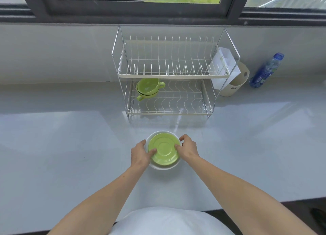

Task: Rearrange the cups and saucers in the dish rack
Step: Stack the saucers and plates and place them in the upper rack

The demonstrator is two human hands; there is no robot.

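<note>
Landmark: dish rack (121, 58), two tiers, at back of counter (53, 137).

1. Two green cups (149, 87), nested, sit at left end of rack's lower tier. Upper tier holds no crockery.
2. Green saucer (164, 149) lies on a white saucer (159, 166), on counter directly in front of rack, well apart from it. Stack may incl. more pieces; edge view too poor to count.
3. Handling: glazed ceramic, stiff, smooth, prob. slippery, chips if knocked on rack wire. Light enough for one hand. Grip at opposite rim pts, thumb on top, fingers under; lift level so upper saucer doesn't slide.
4. Left hand (140, 153): narrow curl at stack's left rim, thumb resting on green saucer.
5. Right hand (187, 147): narrow curl on right rim, thumb on green face, fingers over far edge.
</note>
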